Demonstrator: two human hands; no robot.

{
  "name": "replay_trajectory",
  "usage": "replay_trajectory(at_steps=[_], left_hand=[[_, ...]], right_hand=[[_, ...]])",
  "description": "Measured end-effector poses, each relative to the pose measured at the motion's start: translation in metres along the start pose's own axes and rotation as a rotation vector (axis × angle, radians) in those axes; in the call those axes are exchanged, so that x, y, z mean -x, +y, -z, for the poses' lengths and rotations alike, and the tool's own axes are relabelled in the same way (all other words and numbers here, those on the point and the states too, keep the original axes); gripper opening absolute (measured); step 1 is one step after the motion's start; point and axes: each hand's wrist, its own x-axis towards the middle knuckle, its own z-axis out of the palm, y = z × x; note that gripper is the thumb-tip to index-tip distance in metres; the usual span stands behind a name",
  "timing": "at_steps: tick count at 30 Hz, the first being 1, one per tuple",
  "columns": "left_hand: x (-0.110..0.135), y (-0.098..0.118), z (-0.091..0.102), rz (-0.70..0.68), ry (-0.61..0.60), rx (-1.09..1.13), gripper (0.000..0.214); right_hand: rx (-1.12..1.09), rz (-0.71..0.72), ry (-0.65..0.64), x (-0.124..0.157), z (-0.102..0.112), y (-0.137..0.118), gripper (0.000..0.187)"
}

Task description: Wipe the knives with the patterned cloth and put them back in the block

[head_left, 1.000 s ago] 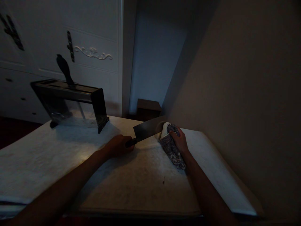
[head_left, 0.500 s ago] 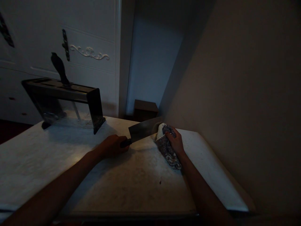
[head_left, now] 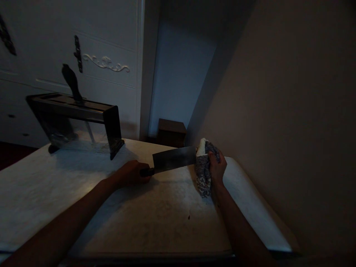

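Note:
My left hand (head_left: pixel 132 173) is closed round the dark handle of a cleaver (head_left: pixel 174 158), whose broad blade points right, just above the white table (head_left: pixel 83 189). My right hand (head_left: pixel 217 167) grips a patterned cloth (head_left: pixel 202 173), bunched up and held against the blade's far end. The cloth hangs down to the table top. The scene is dim.
A dark knife block (head_left: pixel 75 116) with one knife handle (head_left: pixel 71 79) sticking up stands at the table's back left. White cabinet doors (head_left: pixel 105 55) rise behind it. A plain wall (head_left: pixel 292 111) runs close along the right. A small brown box (head_left: pixel 171 130) sits behind the table.
My right hand has lifted the cloth off the table and turned it upright at the blade's tip. The cleaver blade has levelled out. My left hand has barely shifted.

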Motion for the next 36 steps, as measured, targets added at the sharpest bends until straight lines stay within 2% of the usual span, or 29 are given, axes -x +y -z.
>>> replay_trajectory(at_steps=[4, 6, 12, 20, 24, 31, 36], left_hand=[[0.002, 0.003, 0.003, -0.007, -0.018, -0.036, 0.02], [0.003, 0.003, 0.002, -0.02, -0.016, -0.038, 0.023], [0.001, 0.001, 0.001, -0.007, -0.014, -0.015, 0.029], [-0.001, -0.002, 0.001, 0.016, -0.017, 0.138, 0.033], [-0.002, -0.002, 0.0, 0.037, 0.033, 0.187, 0.034], [-0.007, -0.003, -0.008, 0.106, 0.162, 0.181, 0.036], [-0.006, 0.003, -0.008, 0.145, 0.184, 0.208, 0.038]], right_hand=[[0.004, 0.091, -0.29, 0.004, 0.0, 0.0, 0.045], [0.012, 0.095, -0.35, 0.005, 0.0, 0.002, 0.044], [0.022, 0.072, -0.346, 0.006, -0.001, 0.008, 0.04], [0.129, 0.009, -0.329, 0.008, -0.004, 0.004, 0.038], [0.145, 0.006, -0.332, 0.008, -0.005, 0.005, 0.037], [0.195, -0.034, -0.343, 0.009, -0.001, -0.004, 0.024], [0.106, 0.059, -0.286, 0.022, -0.005, -0.013, 0.022]])
